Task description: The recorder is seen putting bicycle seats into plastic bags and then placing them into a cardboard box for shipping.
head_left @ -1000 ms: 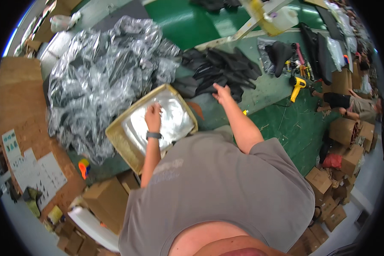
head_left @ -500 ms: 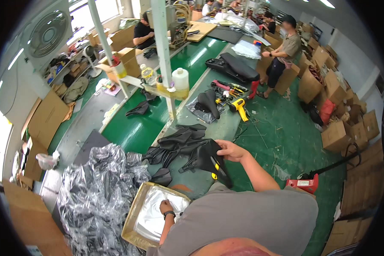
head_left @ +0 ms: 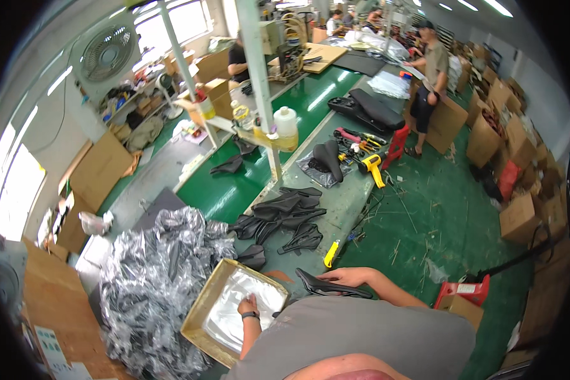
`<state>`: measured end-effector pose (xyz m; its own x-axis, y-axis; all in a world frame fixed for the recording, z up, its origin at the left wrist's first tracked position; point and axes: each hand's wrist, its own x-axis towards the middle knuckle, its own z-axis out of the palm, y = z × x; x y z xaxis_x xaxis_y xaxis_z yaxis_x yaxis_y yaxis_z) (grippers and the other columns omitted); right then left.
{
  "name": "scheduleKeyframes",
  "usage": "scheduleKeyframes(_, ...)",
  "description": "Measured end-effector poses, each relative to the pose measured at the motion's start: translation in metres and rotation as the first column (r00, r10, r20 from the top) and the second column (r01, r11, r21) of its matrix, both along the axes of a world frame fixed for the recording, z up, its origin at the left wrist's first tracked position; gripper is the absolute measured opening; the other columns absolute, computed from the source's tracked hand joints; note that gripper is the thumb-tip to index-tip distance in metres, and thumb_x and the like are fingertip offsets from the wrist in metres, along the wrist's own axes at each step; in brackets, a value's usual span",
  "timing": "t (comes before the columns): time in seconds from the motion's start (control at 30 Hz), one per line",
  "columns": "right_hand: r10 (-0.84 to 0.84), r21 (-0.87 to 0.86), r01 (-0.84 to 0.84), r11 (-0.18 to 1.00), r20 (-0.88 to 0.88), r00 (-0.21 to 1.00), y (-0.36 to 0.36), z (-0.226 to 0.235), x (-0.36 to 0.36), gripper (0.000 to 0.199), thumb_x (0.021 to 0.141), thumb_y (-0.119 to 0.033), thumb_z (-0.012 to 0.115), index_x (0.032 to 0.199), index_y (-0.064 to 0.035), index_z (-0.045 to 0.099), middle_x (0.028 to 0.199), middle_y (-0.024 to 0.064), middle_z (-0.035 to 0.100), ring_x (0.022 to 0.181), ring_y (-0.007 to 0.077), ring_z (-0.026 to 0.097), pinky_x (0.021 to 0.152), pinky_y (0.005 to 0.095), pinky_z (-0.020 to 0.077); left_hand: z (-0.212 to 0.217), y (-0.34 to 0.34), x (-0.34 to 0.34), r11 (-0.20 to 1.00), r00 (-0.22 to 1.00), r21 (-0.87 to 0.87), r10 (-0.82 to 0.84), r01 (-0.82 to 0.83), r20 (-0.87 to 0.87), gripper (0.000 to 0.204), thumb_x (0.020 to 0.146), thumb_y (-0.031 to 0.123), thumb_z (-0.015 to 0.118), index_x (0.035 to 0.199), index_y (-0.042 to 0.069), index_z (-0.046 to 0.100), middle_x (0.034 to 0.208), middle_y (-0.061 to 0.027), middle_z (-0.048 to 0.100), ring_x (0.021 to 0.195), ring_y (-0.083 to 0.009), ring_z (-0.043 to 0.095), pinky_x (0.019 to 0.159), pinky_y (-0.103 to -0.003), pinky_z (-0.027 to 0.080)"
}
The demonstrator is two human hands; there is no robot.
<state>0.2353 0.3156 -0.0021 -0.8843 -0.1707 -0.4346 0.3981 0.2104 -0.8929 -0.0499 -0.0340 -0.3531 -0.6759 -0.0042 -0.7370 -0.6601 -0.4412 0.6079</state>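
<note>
My right hand (head_left: 347, 277) is closed on a black bicycle saddle (head_left: 326, 287) with a slim nose, held low close to my body. My left hand (head_left: 247, 305), with a dark band at its wrist, is inside an open cardboard box (head_left: 199, 297). Its fingers look pinched on the clear plastic bags (head_left: 234, 297) lying flat there, though they are small in view. More black saddles (head_left: 278, 212) are heaped on the bench ahead. A yellow utility knife (head_left: 331, 254) rests at the bench edge, apart from both hands.
Left of the box rises a large pile of plastic-wrapped saddles (head_left: 152, 285). A yellow heat gun (head_left: 373, 168), hand tools and another saddle (head_left: 327, 159) lie farther along the bench. A post (head_left: 258, 82) stands by the green belt (head_left: 215, 190). A co-worker (head_left: 432, 76) stands far right.
My right hand has brought the saddle down and nearer to my body, uncovering the utility knife and a saddle on the bench. My left hand stays in the box. The view has shifted.
</note>
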Motion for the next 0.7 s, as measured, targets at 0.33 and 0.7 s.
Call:
scheduleKeyframes(0.33, -0.215, 0.085, 0.208, 0.974, 0.086, 0.973, -0.029, 0.017, 0.046, 0.062, 0.103, -0.047, 0.075, 0.146, -0.0043, 0.064, 0.111, 0.0029, 0.074, 0.095, 0.0136, 0.067, 0.083, 0.0325, 0.0570, 0.077, 0.004, 0.024, 0.936, 0.951, -0.257, -0.282, 0.242, -0.129, 0.015, 0.104, 0.022, 0.073, 0.099, 0.008, 0.070, 0.072, 0.0023, 0.058, 0.064, -0.0099, 0.057, 0.050, -0.024, 0.045)
scheduleKeyframes(0.7, -0.608, -0.525, 0.580, 0.623, 0.141, 0.781, -0.042, -0.042, 0.009, 0.050, 0.106, -0.028, 0.074, 0.147, -0.0040, 0.059, 0.117, 0.0069, 0.070, 0.093, 0.0172, 0.075, 0.071, 0.0297, 0.0608, 0.155, 0.026, 0.043, 0.807, 0.724, -0.399, -0.577, 0.435, -0.379, 0.025, 0.101, 0.013, 0.072, 0.123, 0.001, 0.075, 0.097, -0.0038, 0.074, 0.082, -0.0130, 0.069, 0.067, -0.029, 0.056)
